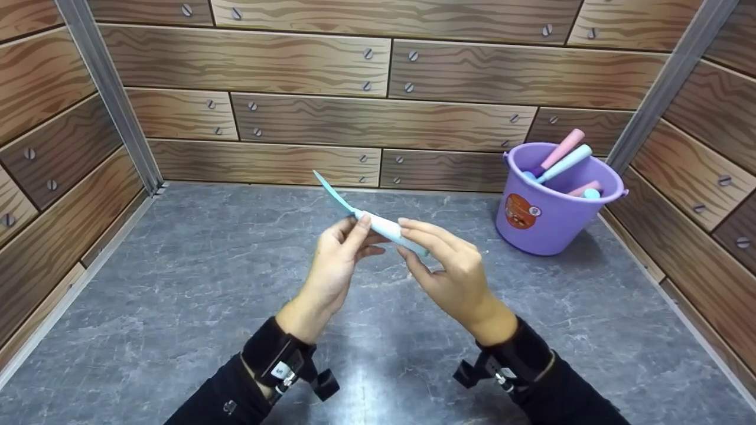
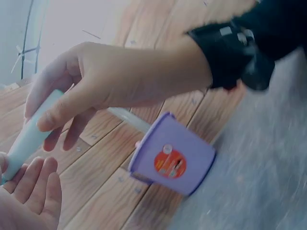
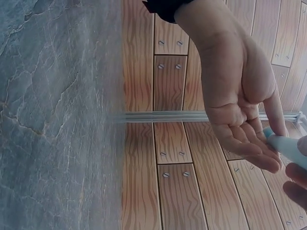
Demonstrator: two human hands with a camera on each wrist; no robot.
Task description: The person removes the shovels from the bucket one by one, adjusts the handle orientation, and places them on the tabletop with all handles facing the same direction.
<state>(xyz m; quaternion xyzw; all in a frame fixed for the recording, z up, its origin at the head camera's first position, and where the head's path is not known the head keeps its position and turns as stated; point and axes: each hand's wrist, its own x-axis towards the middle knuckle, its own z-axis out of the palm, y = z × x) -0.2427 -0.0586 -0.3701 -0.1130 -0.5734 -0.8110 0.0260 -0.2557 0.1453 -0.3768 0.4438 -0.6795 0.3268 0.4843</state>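
Note:
Both hands hold a small tool (image 1: 381, 225) with a thick pale blue handle and a thin, curved teal head that points up and left. Its head is seen edge-on, so its exact kind is unclear. The left hand (image 1: 336, 260) pinches the handle near the head, thumb on top. At the other end, the right hand (image 1: 452, 268) grips the handle between thumb and fingers. In the left wrist view, the thumb of the right hand (image 2: 91, 86) presses on the pale handle (image 2: 29, 139). The right wrist view shows the palm side of the left hand (image 3: 235, 96).
A purple bucket (image 1: 543, 218) with an orange sticker stands at the back right. Several pink and pale blue handles (image 1: 567, 162) stick out of it. Wood-patterned walls (image 1: 307, 65) enclose the grey marbled surface (image 1: 207, 283) at the back and both sides.

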